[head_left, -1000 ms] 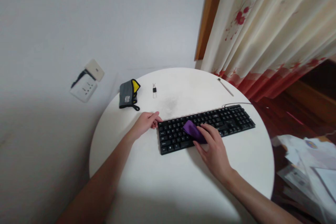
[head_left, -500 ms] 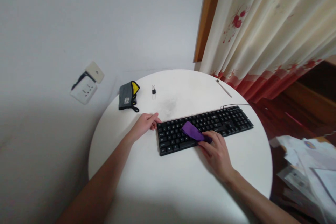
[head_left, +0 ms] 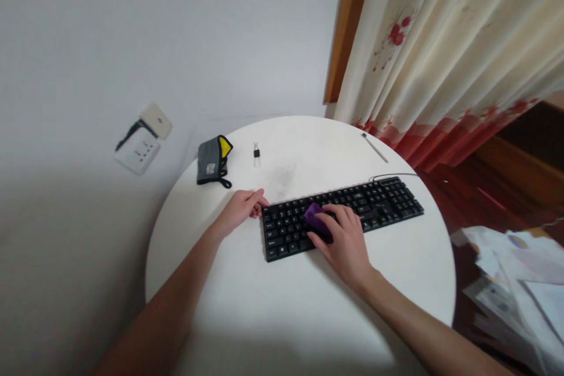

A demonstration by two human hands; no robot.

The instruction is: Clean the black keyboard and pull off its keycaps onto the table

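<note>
A black keyboard [head_left: 365, 205] lies at a slant across the round white table. My left hand [head_left: 244, 205] rests at its upper left corner, fingers curled and fingertips against the edge. Over the keys, left of the keyboard's middle, my right hand [head_left: 346, 241] has its thumb and fingers closed around a flat purple cloth-like piece [head_left: 314, 216]. Part of that piece is hidden under the fingers, and its exact kind does not show clearly.
Behind my left hand lie a folded grey cloth [head_left: 209, 161] with yellow lining and a black binder clip [head_left: 257, 154]. A toothbrush [head_left: 374, 148] lies at the far right. The keyboard's cable [head_left: 396, 175] runs off the table [head_left: 264, 311]. Papers [head_left: 520, 264] sit beyond its right edge.
My right hand has moved left and forward over the keys and covers more of the purple piece. The left hand stays at the keyboard's corner.
</note>
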